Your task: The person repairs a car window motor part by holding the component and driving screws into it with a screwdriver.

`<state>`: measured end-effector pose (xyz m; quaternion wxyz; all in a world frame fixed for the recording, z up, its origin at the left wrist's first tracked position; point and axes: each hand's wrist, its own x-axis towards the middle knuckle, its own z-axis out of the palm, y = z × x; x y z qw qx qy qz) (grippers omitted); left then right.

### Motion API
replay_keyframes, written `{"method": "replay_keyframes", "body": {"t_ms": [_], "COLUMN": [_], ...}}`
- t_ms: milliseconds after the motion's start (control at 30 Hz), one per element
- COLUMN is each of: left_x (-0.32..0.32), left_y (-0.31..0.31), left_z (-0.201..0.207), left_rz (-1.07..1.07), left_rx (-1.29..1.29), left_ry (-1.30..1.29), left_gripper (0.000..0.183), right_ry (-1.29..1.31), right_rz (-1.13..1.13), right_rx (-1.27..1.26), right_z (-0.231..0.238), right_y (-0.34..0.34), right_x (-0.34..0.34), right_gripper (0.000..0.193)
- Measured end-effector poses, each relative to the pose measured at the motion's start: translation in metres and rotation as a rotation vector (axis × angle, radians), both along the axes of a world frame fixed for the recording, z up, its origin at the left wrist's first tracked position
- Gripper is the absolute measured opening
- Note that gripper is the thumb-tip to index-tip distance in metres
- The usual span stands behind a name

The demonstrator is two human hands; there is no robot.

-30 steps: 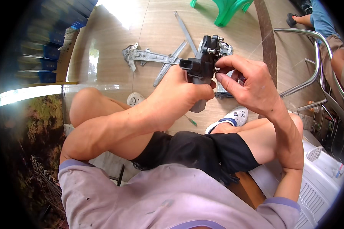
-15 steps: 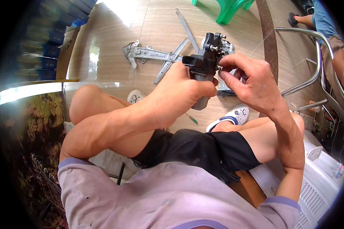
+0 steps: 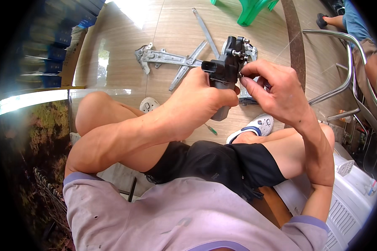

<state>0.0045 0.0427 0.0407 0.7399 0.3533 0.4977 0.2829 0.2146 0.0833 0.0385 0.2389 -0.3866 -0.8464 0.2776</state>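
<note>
My left hand [image 3: 205,93] is wrapped round a black and grey window motor [image 3: 227,69], holding it up over the floor between my knees. A black connector socket sticks out of its left side. Silver bolts [image 3: 237,53] stand out from its right side. Against that same side, my right hand [image 3: 278,85] has thumb and forefinger closed on a small bolt [image 3: 240,75], mostly covered by the fingertips. Beyond the motor, a metal scissor-type window regulator [image 3: 168,57] lies on the tiles, its right part hidden behind the motor and my hands.
A green-handled tool [image 3: 212,130] lies on the floor between my feet. A green plastic stool [image 3: 249,14] stands at the far side. Right are a chrome-framed chair [image 3: 348,67], another person's legs [image 3: 370,58] and white plastic furniture [image 3: 343,215]. Blue boxes [image 3: 56,37] line the left.
Both hands and the motor have shifted very slightly to the right. The grip of each hand looks the same.
</note>
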Motion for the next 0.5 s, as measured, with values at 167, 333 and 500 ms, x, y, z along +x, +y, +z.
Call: {"method": "replay_keyframes", "body": {"t_ms": [167, 333, 500], "left_x": [0.0004, 0.0012, 0.0009], "left_y": [0.0002, 0.0007, 0.0], "left_z": [-0.0022, -0.0015, -0.0028], "left_rz": [0.003, 0.014, 0.004], "left_rx": [0.008, -0.002, -0.006], "left_ry": [-0.013, -0.003, -0.006], "left_gripper": [0.035, 0.036, 0.037], "right_ry": [-0.053, 0.013, -0.083], "right_rz": [0.012, -0.017, 0.028], "right_rx": [-0.005, -0.042, -0.007], "right_z": [0.0005, 0.0016, -0.0005], "right_y": [0.0011, -0.0005, 0.0016], "right_x": [0.002, 0.0002, 0.0035], "right_gripper": [0.011, 0.01, 0.013]}}
